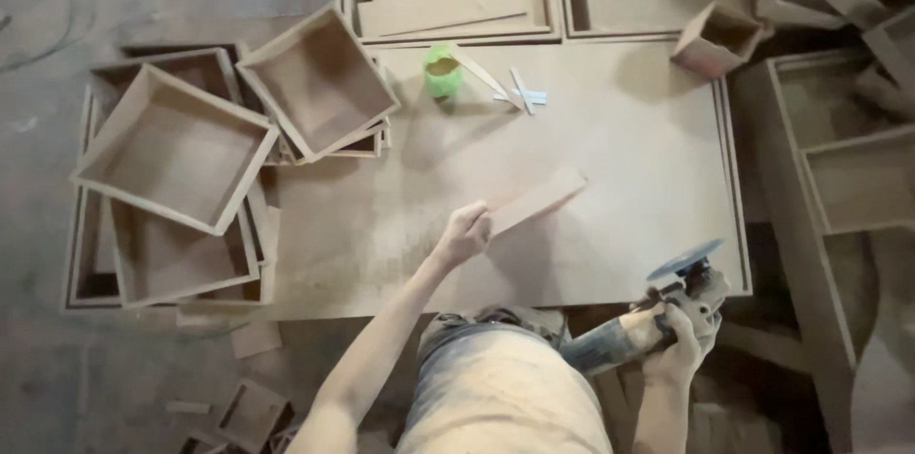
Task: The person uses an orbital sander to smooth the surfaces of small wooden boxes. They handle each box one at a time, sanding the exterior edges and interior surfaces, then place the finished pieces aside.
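Left hand (465,233) clamped on one wooden strip (537,201), long axis pointing up-right over tabletop (620,159), right hand (681,344) gripping one angle grinder (648,316).

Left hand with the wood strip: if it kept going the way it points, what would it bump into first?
The left hand points up and right along its wood strip. Past the strip lies bare board; the small open wooden box at the far edge looks first, though depth is unclear.

Board centre (610,216) lies open; stacked boxes (181,149) crowd left; green cup (443,70) behind.
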